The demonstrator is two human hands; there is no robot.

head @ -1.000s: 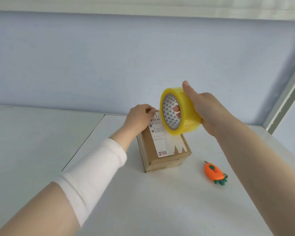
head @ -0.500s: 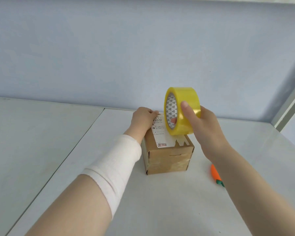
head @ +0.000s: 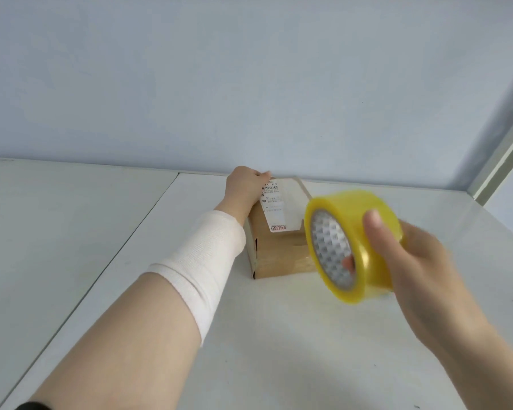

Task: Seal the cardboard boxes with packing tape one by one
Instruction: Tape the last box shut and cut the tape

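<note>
A small brown cardboard box [head: 279, 255] with a white shipping label on top sits on the white table [head: 279, 350] near the back wall. My left hand [head: 245, 184] rests on the box's far left top corner, fingers curled over the far edge. My right hand [head: 412, 255] grips a yellow roll of packing tape [head: 353, 247], thumb over its outer face and a fingertip showing inside the core. The roll hangs in front of the box's right side, nearer to me and blurred. A clear strip of tape seems to run over the box top, faint.
A second white table [head: 57, 232] adjoins on the left, with a seam between the two. A pale blue wall [head: 249, 84] closes the back. A grey-white frame [head: 504, 155] runs diagonally at the right. A white wrap covers my left forearm.
My right hand pulled the tape roll from above the box top toward me and down to the right. The orange carrot-shaped item is now out of sight. My left hand stayed on the box.
</note>
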